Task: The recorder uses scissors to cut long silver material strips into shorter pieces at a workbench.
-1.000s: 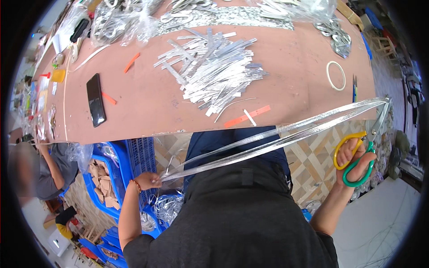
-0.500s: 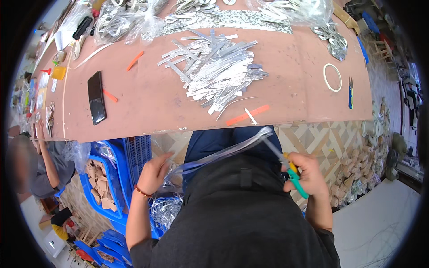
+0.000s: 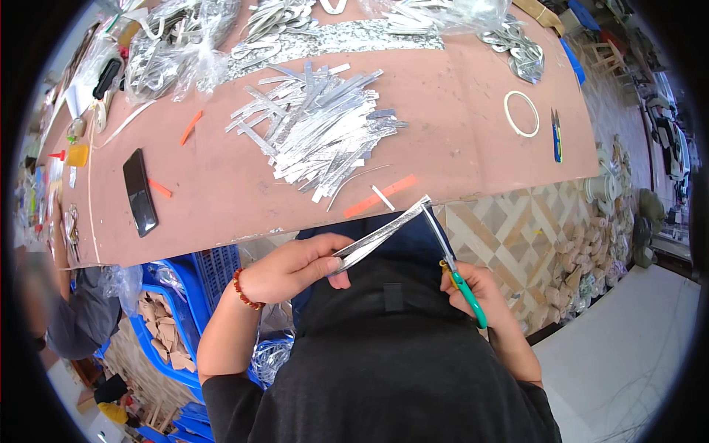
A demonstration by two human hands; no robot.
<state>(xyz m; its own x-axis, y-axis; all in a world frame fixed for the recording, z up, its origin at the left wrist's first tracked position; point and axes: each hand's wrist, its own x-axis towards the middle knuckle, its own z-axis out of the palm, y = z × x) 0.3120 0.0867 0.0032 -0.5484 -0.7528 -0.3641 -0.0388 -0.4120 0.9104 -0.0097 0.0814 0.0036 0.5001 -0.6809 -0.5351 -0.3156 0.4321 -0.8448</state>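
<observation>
My left hand (image 3: 295,267) is closed on a thin bundle of silver strips (image 3: 378,238), which slants up to the right over my lap. In my right hand (image 3: 476,289) is a pair of scissors (image 3: 467,295) with green and yellow handles and a long metal front. Its tip touches the far end of the strips, near the table's front edge; whether the blades are closed there I cannot tell. A loose pile of silver strips (image 3: 321,133) lies on the brown-pink table (image 3: 450,140) beyond my hands.
On the table are a black phone (image 3: 139,193), an orange strip (image 3: 380,196), a cream ring (image 3: 521,114), blue-handled snips (image 3: 556,136) and plastic bags (image 3: 185,52). Blue crates (image 3: 193,325) with tan pieces stand at my left. Another person (image 3: 77,310) sits further left.
My left hand has risen rightward and now grips the strips; before, its fingers were spread beside them. The strips and scissors tip have shifted slightly up and left.
</observation>
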